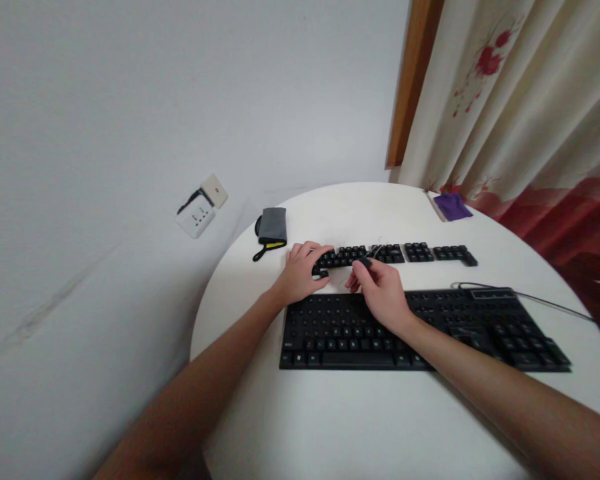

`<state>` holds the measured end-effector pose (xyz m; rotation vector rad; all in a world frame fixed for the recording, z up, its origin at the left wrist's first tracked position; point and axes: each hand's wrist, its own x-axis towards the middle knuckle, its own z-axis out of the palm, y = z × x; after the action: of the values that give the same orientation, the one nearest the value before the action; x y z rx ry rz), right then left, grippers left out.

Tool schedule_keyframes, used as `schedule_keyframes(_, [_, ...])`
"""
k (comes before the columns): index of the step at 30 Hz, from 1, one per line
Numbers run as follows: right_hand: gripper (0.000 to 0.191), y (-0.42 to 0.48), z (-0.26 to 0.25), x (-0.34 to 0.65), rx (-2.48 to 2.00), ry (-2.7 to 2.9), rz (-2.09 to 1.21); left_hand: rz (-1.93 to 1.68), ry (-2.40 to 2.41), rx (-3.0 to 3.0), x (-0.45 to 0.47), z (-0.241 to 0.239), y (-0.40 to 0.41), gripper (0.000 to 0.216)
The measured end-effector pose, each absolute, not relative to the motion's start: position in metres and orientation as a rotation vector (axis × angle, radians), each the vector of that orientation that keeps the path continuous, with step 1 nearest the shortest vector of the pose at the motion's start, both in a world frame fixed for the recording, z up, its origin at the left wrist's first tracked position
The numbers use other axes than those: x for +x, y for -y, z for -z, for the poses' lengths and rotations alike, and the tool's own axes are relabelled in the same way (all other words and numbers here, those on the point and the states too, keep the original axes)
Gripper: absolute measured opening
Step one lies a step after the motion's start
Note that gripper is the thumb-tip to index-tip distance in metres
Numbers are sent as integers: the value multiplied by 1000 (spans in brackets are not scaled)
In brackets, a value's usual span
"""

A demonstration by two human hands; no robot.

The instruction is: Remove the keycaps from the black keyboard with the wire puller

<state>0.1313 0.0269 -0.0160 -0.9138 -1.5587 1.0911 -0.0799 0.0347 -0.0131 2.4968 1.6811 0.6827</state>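
A black keyboard (pixel 460 327) lies on a round white table (pixel 330 413), with many of its keycaps off. The loose black keycaps (pixel 415 253) lie in rows behind it. My left hand (pixel 300 273) rests curled at the left end of those rows, its fingers touching the caps and one small cap by its thumb. My right hand (pixel 380 290) is above the keyboard's top edge, its fingertips pinched on a single black keycap (pixel 365 262). A thin wire keycap puller (pixel 377 251) seems to lie just beyond it.
A grey pouch with a yellow stripe and black strap (pixel 273 227) sits at the table's back left. A purple cloth (pixel 453 207) lies at the back right by a flowered curtain (pixel 530 100). A wall socket (pixel 200 210) is on the left wall. The keyboard's cable (pixel 550 301) runs right.
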Motion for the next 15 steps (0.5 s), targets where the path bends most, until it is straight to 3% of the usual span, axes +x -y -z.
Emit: schedule_keyframes(15, [42, -28, 19, 132, -908, 1573, -1076, -674, -1760, 2488, -86, 16, -39, 69])
